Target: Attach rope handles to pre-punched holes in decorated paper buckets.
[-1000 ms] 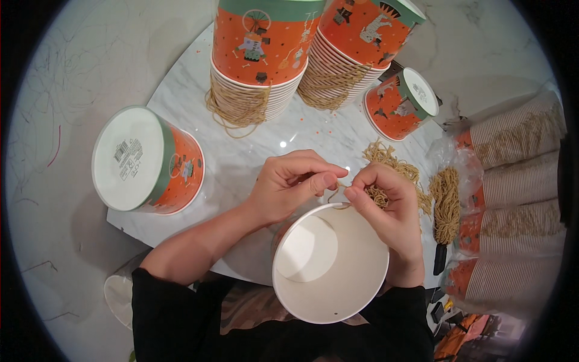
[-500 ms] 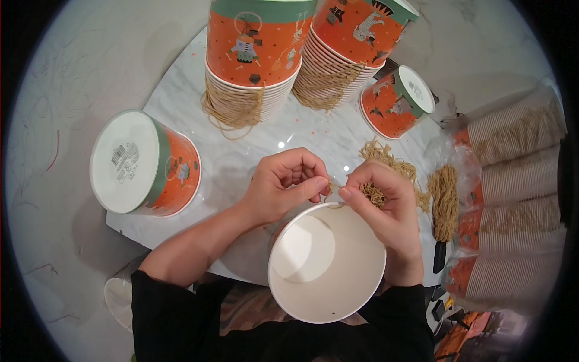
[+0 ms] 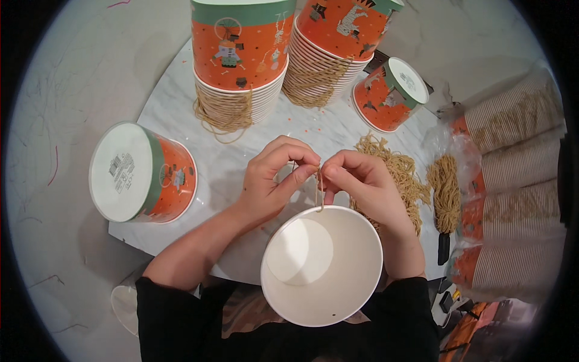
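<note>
A white paper bucket (image 3: pixel 356 265) is tilted with its open mouth toward me, at the table's near edge. A thin tan cord (image 3: pixel 321 194) loops up from the far side of its rim. Just beyond that rim, my left hand (image 3: pixel 271 175) pinches the cord between thumb and forefinger. My right hand (image 3: pixel 365 184) meets it there, fingertips closed on the same cord. The exact crossing of the strands is hidden by the fingertips. A small dark hole shows in the bucket's near wall.
Two tall stacks of orange-and-green buckets (image 3: pixel 241 54) with tan cords stand at the back. Single upturned buckets sit at left (image 3: pixel 175 181) and back right (image 3: pixel 380 102). Loose cord (image 3: pixel 407 187) and a tied cord bundle (image 3: pixel 446 193) lie right, beside plastic-wrapped bucket stacks (image 3: pixel 518 208).
Both hands have drawn closer together, and the cord now stands up in a loop above the rim. My right hand has shifted left. The view has shifted slightly.
</note>
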`<action>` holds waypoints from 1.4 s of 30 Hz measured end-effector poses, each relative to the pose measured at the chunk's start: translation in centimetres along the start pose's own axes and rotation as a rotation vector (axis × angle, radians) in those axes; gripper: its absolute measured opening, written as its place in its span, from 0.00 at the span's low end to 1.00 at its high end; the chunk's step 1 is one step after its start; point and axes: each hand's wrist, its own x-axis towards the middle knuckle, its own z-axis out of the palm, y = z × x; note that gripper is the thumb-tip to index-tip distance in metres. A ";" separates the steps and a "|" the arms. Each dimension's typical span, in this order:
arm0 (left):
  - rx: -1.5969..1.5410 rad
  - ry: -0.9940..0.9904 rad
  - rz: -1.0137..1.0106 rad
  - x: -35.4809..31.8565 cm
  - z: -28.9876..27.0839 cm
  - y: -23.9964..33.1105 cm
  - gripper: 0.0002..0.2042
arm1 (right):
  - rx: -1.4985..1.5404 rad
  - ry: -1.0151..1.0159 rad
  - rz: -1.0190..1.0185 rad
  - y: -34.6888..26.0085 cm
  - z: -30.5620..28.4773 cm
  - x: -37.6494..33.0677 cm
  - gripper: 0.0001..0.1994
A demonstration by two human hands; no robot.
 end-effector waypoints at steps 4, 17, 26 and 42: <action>0.122 -0.021 0.031 0.2 -0.3 -0.1 0.06 | 0.036 -0.003 0.072 0.9 0.1 1.0 0.11; 0.328 -0.015 0.142 0.5 -0.4 0.5 0.09 | 0.463 -0.079 0.217 2.9 -0.8 1.9 0.05; 0.391 -0.038 0.217 0.7 -0.6 -0.3 0.09 | 0.621 -0.076 0.343 3.1 -0.4 2.1 0.05; 0.455 0.211 0.138 0.1 -0.7 -0.8 0.05 | 0.551 -0.362 0.366 2.5 -0.1 1.4 0.03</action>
